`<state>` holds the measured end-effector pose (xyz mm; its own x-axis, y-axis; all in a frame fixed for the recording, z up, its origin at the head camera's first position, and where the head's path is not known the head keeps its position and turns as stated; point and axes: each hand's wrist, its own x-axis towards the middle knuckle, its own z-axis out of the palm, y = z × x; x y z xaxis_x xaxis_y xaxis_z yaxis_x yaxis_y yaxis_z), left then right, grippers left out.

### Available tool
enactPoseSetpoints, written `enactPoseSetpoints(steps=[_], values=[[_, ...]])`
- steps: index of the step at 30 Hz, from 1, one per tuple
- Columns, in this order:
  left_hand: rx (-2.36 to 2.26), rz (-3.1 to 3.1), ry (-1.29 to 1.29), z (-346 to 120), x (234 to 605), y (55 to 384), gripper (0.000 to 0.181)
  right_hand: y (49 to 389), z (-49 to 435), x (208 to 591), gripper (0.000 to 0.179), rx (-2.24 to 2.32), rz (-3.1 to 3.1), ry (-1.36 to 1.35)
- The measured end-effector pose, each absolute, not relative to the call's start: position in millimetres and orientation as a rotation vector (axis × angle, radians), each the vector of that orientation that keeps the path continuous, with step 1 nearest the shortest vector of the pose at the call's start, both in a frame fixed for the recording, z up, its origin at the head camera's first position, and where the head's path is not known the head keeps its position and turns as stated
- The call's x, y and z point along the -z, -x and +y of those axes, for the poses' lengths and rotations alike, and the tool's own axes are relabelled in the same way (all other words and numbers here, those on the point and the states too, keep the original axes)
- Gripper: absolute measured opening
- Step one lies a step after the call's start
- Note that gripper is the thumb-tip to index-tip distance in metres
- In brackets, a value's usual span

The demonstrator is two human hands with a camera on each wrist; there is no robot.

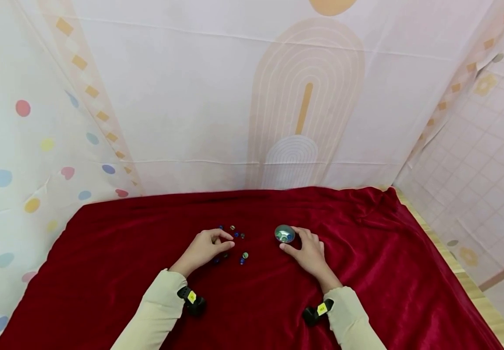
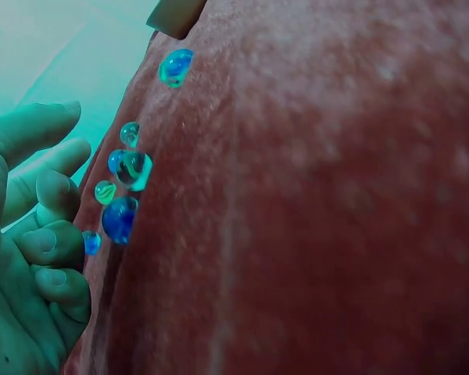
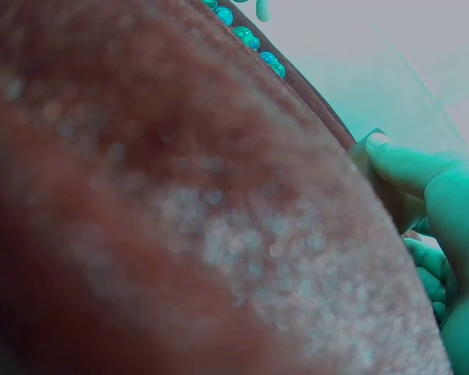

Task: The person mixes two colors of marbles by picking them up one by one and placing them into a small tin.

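Head view: left hand (image 1: 205, 247), thumb and forefinger apart, beside marbles (image 1: 245, 255); right hand (image 1: 309, 250) curled around bowl (image 1: 284, 229)

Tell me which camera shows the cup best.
The head view, because it looks into the cup, showing marbles. The left wrist view catches only part, at the top edge; the right wrist view, its side, partly behind the right hand.
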<state>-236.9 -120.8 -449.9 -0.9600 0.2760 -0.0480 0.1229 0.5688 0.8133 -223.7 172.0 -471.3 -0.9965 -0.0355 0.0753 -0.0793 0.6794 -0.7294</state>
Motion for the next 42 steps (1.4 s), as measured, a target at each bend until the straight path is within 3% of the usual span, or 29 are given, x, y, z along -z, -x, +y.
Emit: enactPoseSetpoints(steps=[42], values=[[-1.282,2.597,-0.365,-162,456,210,0.025,225,173,474,0.06,-1.215,-2.822,-0.116]])
